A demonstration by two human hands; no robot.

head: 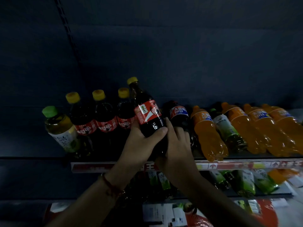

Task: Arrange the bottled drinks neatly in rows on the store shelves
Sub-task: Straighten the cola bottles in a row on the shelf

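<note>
- L hand [141, 141] holds the cola [148, 115] low down, thumb across the front; the bottle has a yellow cap, red label, and tilts a bit.
- R hand [176, 145] is wrapped on the other side of the cola, fingers bent round the base.
- Cola is over the shelf [229, 165], just right of 3 colas [105, 118] that stand in a row.
- Green tea [61, 128] stands at the far left end.
- Dark bottle w/ blue label [178, 113] is just right of the hands.
- Orange sodas [208, 133] lie on their sides to the right, w/ one green-cap bottle [227, 128] between them.
</note>
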